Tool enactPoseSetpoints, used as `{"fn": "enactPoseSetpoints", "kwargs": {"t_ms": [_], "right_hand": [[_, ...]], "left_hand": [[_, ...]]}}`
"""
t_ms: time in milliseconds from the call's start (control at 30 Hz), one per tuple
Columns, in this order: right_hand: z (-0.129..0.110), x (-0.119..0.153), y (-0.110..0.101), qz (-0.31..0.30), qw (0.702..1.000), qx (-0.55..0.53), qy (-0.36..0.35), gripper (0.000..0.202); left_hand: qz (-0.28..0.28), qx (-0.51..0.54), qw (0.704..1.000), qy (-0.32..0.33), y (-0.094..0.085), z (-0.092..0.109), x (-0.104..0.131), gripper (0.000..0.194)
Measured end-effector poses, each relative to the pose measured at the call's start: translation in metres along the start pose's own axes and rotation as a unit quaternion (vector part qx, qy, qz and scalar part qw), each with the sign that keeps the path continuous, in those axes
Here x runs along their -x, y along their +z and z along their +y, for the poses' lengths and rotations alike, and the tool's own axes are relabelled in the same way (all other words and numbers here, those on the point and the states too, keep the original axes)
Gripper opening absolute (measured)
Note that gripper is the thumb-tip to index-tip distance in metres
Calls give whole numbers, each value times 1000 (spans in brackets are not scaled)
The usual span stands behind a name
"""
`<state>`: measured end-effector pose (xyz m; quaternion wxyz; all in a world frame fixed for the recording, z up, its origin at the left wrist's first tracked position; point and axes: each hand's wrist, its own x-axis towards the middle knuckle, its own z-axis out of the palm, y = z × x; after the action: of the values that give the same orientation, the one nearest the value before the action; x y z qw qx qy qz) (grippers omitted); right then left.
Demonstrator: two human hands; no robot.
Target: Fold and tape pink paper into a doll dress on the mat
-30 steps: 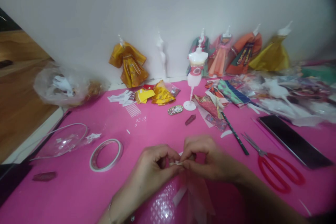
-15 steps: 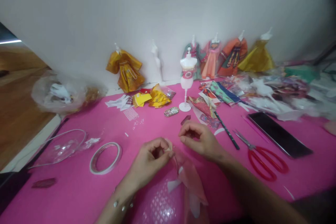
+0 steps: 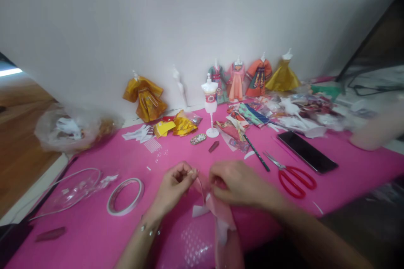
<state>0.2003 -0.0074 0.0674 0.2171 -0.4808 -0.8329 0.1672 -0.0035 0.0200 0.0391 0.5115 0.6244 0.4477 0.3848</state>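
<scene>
My left hand (image 3: 174, 184) is closed, thumb and finger pinching the upper end of a strip of sheer pink fabric (image 3: 222, 212). From there the cloth hangs down toward me, with a whitish piece (image 3: 200, 211) at its side. My right hand (image 3: 237, 183) is beside the cloth's upper part, fingers curled together. What is between those fingertips is hidden. Beyond both hands stands a small white dress-form (image 3: 210, 96) with a red and pink band around its chest. A speckled oval clip or case (image 3: 198, 138) and a dark red scrap (image 3: 213, 146) lie near its base.
Red-handled scissors (image 3: 295, 178), a black phone (image 3: 306, 151) and a dark pencil (image 3: 257, 153) lie to the right. A tape roll (image 3: 125, 196) is at left. Dressed doll forms, including a gold one (image 3: 147, 98), line the wall. A blurred skin-toned shape (image 3: 375, 132) reaches in at right.
My right hand has come down from above and right of the left hand to beside the pink fabric. The left hand still pinches the cloth. The view has shifted, showing more at right.
</scene>
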Motion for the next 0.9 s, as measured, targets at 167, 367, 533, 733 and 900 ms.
{"fn": "enactPoseSetpoints", "kwargs": {"t_ms": [167, 367, 533, 733, 900], "right_hand": [[-9, 49, 36, 56, 992, 74, 91, 33], [-5, 73, 79, 111, 988, 42, 94, 22], [-5, 74, 24, -9, 988, -97, 124, 27], [26, 62, -53, 79, 994, 70, 29, 29], [30, 57, -22, 36, 996, 72, -46, 52]], "left_hand": [[10, 2, 1000, 19, -3, 2, -1, 33], [31, 1, 999, 36, -7, 16, 4, 33], [57, 4, 998, 33, -7, 38, 18, 33], [130, 92, 986, -51, 26, 53, 62, 33], [207, 143, 953, -168, 52, 10, 92, 39]]}}
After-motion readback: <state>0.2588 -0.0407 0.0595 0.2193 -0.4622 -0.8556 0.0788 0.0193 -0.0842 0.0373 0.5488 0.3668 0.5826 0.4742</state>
